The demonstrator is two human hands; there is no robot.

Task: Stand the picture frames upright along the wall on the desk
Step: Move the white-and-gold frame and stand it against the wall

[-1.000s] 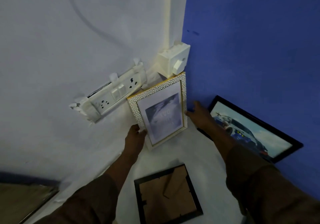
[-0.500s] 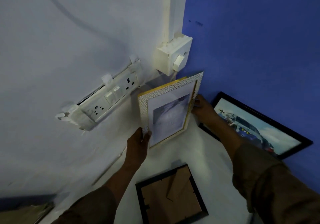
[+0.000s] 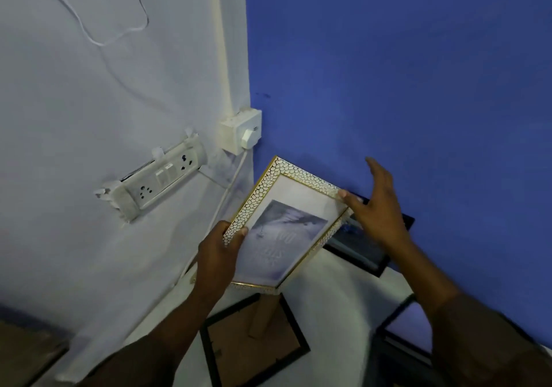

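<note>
A white-and-gold pebbled picture frame is lifted off the white desk and tilted, its brown stand leg hanging below. My left hand grips its lower left corner. My right hand touches the frame's right corner with the thumb, fingers spread. A black frame with a car picture leans on the blue wall behind it, mostly hidden. Another black frame lies face down on the desk, brown backing up.
A socket strip and a white wall box with a plug sit on the white wall near the corner; a cable hangs down from the plug. Another dark frame lies at the right by my forearm.
The pebbled frame has been lifted from the corner of the walls and swung right and toward me, now tilted in the air. My right hand's fingers have opened.
</note>
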